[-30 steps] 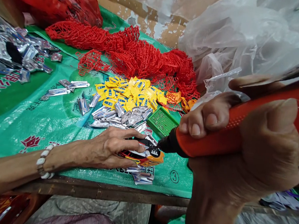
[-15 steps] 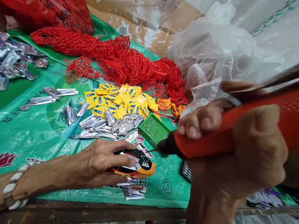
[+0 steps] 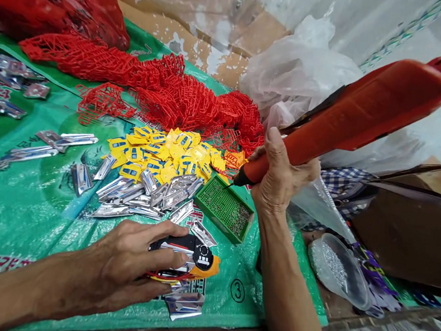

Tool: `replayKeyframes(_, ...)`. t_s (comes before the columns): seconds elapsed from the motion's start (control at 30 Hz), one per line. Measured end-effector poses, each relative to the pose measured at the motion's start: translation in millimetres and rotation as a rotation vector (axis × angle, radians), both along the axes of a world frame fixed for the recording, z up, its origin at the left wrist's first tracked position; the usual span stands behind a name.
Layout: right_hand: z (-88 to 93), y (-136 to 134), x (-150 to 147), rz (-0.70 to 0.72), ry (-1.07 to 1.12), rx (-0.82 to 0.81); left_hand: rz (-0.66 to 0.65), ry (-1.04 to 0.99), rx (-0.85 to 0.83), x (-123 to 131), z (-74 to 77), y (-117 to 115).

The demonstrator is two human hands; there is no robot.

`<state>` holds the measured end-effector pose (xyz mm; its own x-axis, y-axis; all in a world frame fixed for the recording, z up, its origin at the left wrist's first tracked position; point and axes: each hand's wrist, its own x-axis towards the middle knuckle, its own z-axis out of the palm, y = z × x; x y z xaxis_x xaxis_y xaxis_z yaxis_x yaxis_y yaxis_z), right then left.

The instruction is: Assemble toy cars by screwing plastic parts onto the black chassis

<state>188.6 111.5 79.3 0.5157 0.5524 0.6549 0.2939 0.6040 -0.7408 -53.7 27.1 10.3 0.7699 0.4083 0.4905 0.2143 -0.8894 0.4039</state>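
My left hand (image 3: 135, 256) lies over a black, orange and silver plastic piece (image 3: 200, 256) with a round black end, fingers closed about it on the green sheet. My right hand (image 3: 281, 176) grips a red electric screwdriver (image 3: 356, 115) that slants down to the left. Its dark tip is over the green basket (image 3: 219, 222), which holds many small screws (image 3: 239, 218). Whether the bit touches the screws I cannot tell. Silver plastic parts (image 3: 136, 194) lie scattered beyond my left hand, with more silver parts (image 3: 185, 304) just below it.
Yellow parts (image 3: 167, 153) are heaped behind the silver ones, and a long pile of red plastic frames (image 3: 165, 88) stretches behind them. A red bag (image 3: 65, 2) stands back left, clear plastic bags (image 3: 291, 63) back right. A tub of small bits (image 3: 335, 268) sits at right.
My right hand has moved the screwdriver up and away from the plastic piece, bringing its tip over the screw basket. My left hand stays on the piece. The view has shifted somewhat.
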Motion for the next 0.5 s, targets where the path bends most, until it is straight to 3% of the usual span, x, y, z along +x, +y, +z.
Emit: replayKeyframes(0.5,-10.3,7.3,4.7,0.033,0.02,-0.007,-0.035,0.044,-0.116,-3.6,-4.9,2.4)
